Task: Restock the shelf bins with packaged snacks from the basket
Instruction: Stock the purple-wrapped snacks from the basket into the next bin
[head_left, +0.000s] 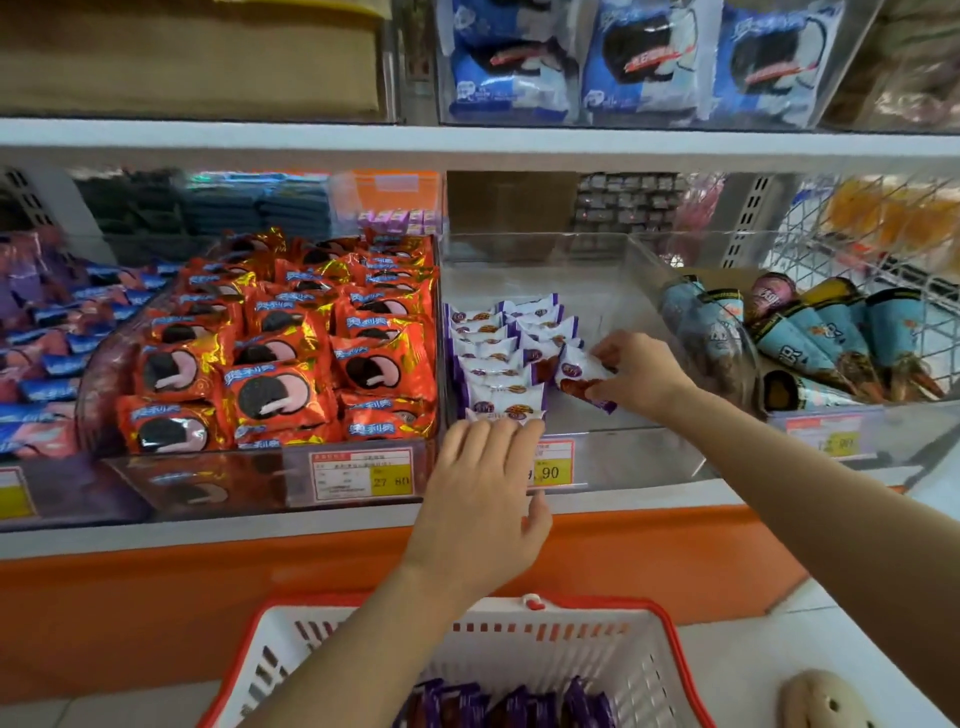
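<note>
A clear plastic shelf bin (613, 280) in the middle holds rows of small white-and-purple snack packs (498, 358) along its left side. My right hand (639, 374) is inside the bin and pinches one such pack (582, 376) just right of the rows. With straight fingers, my left hand (488, 488) rests on the bin's front edge, touching the nearest pack. Below stands a white basket with a red rim (660, 670), with several purple packs (498, 706) in it.
A bin of red cookie packs (291, 353) adjoins on the left, and blue packs (52, 353) lie further left. Cone-shaped snacks (810, 338) fill the bin on the right. Price tags (363, 475) hang on the bin fronts. An upper shelf (467, 140) overhangs.
</note>
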